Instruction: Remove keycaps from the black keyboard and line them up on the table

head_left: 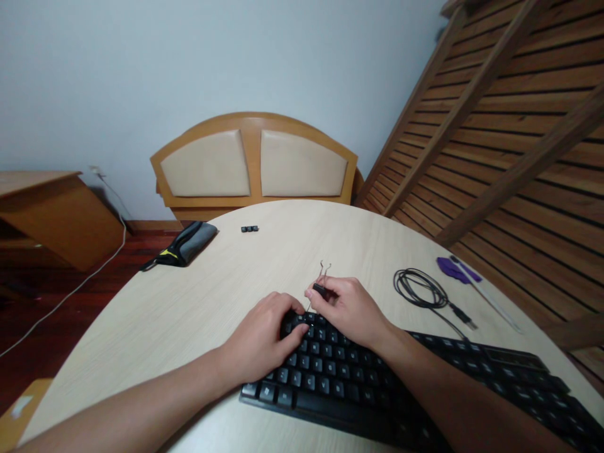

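A black keyboard (330, 368) lies at the near side of the round table. My left hand (264, 336) rests over its upper left corner, thumb and index finger apart and touching the keys; its other fingers are mostly hidden. Between the fingers of my right hand (349, 308) is a wire keycap puller with a black handle (320, 290). Two hooked wire ends (325, 269) point away from me, and a thin wire reaches down towards the top row of keys beside my left index finger. My right forearm covers part of the keyboard.
Several loose black keycaps (250, 229) sit at the table's far left, near a grey and black pouch (189, 244) at the edge. To the right are a coiled USB cable (419, 289), a purple cloth (453, 269) and a thin pale stick (488, 294). A headboard (255, 163) stands beyond the table (189, 327).
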Tool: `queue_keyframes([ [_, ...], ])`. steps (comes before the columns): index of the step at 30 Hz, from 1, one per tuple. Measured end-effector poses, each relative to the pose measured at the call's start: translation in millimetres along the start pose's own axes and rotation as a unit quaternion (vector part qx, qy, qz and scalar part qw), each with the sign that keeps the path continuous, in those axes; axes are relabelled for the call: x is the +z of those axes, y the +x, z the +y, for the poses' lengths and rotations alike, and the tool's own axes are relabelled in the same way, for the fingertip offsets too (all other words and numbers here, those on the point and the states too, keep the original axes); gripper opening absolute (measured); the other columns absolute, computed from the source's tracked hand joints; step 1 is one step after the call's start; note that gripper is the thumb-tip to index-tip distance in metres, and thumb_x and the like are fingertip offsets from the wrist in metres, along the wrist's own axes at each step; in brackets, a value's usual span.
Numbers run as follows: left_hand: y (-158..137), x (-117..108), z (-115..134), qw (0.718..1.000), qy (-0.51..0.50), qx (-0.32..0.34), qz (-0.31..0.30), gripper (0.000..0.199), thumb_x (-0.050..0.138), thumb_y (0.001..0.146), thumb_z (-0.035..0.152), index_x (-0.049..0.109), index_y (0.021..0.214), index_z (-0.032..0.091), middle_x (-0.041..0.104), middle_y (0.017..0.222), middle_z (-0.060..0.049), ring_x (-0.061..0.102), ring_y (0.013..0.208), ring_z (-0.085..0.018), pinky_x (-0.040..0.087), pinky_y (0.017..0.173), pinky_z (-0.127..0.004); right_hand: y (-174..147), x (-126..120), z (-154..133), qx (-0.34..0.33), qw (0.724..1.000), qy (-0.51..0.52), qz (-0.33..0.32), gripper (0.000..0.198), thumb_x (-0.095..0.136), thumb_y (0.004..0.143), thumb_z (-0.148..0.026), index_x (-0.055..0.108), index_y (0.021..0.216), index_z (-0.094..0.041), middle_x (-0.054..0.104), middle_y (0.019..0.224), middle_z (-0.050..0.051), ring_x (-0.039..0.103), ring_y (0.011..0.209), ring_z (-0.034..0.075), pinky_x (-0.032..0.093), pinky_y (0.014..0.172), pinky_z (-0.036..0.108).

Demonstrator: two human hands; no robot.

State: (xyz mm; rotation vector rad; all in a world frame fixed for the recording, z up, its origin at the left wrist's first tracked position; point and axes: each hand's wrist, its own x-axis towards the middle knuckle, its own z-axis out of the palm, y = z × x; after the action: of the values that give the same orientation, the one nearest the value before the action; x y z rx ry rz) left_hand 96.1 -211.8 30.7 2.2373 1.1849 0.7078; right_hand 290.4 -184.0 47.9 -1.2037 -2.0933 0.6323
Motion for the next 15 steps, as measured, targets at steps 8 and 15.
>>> queue_keyframes([
  [8, 0.6, 0.1, 0.7, 1.000, -0.002, -0.003, -0.003, 0.013, 0.058, 0.088, 0.023, 0.057, 0.101, 0.021, 0.064, 0.100, -0.006, 0.059, 0.097, -0.024, 0.046, 0.088, -0.043, -1.4, 0.9, 3.5, 0.028, 0.999, -0.010, -0.020, 0.038, 0.051, 0.094, -0.039, 0.072, 0.070, -0.019, 0.070, 0.063, 0.004, 0.061, 0.056, 0.015, 0.043, 0.055, 0.025],
  [15, 0.5, 0.1, 0.5, 1.000, -0.005, -0.001, -0.002, 0.013, 0.058, 0.088, 0.023, 0.057, 0.101, 0.021, 0.064, 0.101, -0.006, 0.059, 0.098, -0.024, 0.046, 0.088, -0.043, 0.3, -0.4, 0.6, 0.034, 0.999, -0.013, -0.025, 0.040, 0.048, 0.096, -0.038, 0.072, 0.071, -0.018, 0.072, 0.066, 0.005, 0.064, 0.059, 0.016, 0.044, 0.055, 0.024],
])
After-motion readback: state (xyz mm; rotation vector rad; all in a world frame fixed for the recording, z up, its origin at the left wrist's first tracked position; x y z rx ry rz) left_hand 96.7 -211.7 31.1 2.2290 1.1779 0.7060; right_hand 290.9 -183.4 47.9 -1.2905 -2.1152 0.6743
